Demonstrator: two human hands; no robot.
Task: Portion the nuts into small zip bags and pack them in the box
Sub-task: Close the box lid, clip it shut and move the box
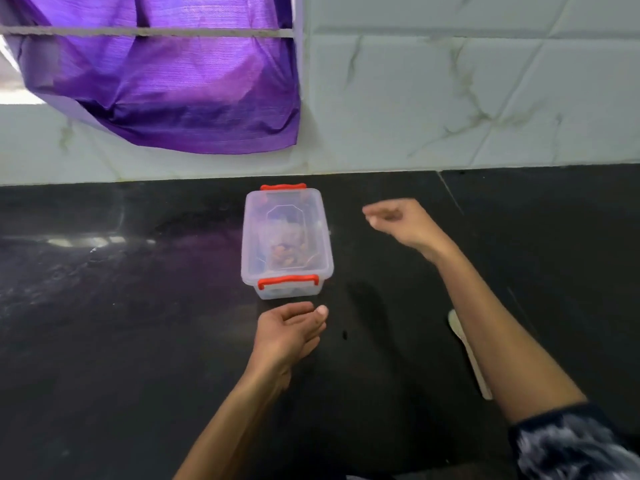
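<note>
A clear plastic box (254, 237) with its lid on and two red clips stands on the black counter, near the back wall. Through the lid I see brown nuts (289, 256) inside, apparently in clear bags. My left hand (289, 330) hovers just in front of the box, fingers loosely curled, holding nothing. My right hand (401, 221) is raised to the right of the box, fingers loosely bent and empty, a little apart from it.
A pale flat spoon or scoop (469, 351) lies on the black counter (104, 323) partly under my right forearm. A purple cloth (166, 88) hangs over the tiled wall (467, 98) behind the box.
</note>
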